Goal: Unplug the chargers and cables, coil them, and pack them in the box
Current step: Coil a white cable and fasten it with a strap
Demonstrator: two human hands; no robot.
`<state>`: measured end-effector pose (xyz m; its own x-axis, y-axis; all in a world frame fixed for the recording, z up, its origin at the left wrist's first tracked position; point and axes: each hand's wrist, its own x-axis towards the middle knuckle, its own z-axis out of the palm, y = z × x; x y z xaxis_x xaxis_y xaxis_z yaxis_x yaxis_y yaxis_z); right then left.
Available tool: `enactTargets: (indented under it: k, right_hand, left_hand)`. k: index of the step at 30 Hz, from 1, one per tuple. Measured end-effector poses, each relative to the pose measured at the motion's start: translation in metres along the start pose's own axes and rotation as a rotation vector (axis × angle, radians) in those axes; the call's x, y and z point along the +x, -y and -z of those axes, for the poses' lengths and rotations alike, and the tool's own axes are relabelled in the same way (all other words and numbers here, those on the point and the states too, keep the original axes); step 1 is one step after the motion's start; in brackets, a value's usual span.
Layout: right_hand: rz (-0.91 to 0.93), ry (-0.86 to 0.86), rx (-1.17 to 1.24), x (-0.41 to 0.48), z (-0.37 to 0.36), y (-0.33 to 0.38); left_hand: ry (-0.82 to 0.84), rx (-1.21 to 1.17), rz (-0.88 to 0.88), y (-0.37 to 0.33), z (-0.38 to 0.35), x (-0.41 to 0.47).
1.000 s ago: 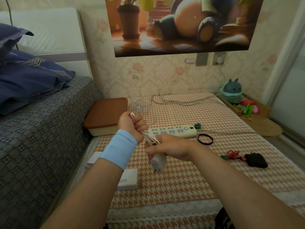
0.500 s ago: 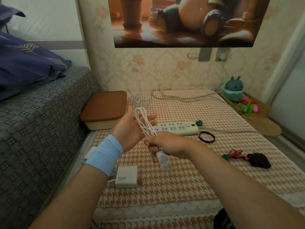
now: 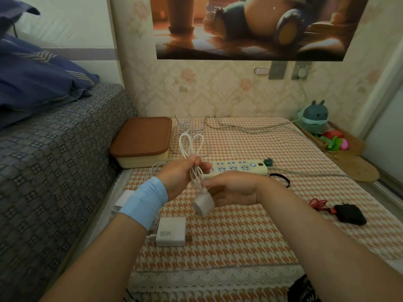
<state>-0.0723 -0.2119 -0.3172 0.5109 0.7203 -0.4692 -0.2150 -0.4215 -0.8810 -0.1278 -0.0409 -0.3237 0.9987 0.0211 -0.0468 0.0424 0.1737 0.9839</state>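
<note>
Over the mat (image 3: 239,240), mid-frame, your right hand (image 3: 231,190) just opened; left hand (image 3: 177,178) grips the coiled cable (image 3: 188,155), so box (image 3: 141,141) next, probably.

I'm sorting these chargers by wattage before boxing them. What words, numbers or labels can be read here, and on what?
"120W": on the white charger brick lying on the mat.
Power strip: marks by its sockets too small to read.
Round white charger hanging from the white cable in the left hand: no text shows.
Black charger: no text shows.
</note>
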Motion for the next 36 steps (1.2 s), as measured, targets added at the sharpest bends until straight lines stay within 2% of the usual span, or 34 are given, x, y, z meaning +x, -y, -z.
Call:
enactTargets:
  k: [3,6,10,12,14,20,24,26,28,30,32,36]
  right_hand:
    - [0.085,-0.271,-0.052,0.003,0.015,0.000]
    - [0.338,-0.495,-0.021,-0.002,0.016,0.008]
    - [0.600,-0.537,-0.312,-0.008,0.008,0.012]
    - [0.636,-0.607,-0.481,-0.003,0.003,0.012]
    - [0.652,-0.673,-0.522,0.005,0.002,0.012]
    - [0.553,-0.746,-0.349,0.017,0.015,0.012]
    - [0.529,-0.703,-0.351,0.020,0.013,0.010]
    - [0.503,-0.678,-0.285,0.023,0.013,0.009]
    - [0.395,-0.712,-0.283,0.027,0.019,0.004]
    - [0.275,-0.764,-0.568,0.037,0.030,-0.010]
    - [0.159,-0.768,-0.860,0.047,0.037,-0.025]
    - [0.076,-0.686,-1.113,0.061,0.033,-0.038]
  left_hand:
    - [-0.029,0.021,0.061,0.001,0.010,0.001]
    - [0.007,0.081,0.149,0.002,0.008,-0.002]
    - [0.246,0.148,0.247,-0.004,-0.005,-0.004]
    - [0.334,0.279,0.273,-0.004,-0.015,-0.004]
    - [0.349,0.370,0.267,-0.004,-0.023,-0.003]
    - [0.268,0.077,0.325,-0.001,-0.018,0.005]
    - [0.259,0.199,0.298,0.008,-0.013,0.012]
    - [0.180,0.259,0.280,0.013,-0.007,0.016]
    - [0.041,0.158,0.279,0.014,0.000,0.021]
    - [-0.067,0.011,0.243,0.014,0.009,0.023]
    - [-0.098,-0.054,0.207,0.015,0.016,0.023]
    - [-0.088,-0.157,0.222,0.018,0.018,0.020]
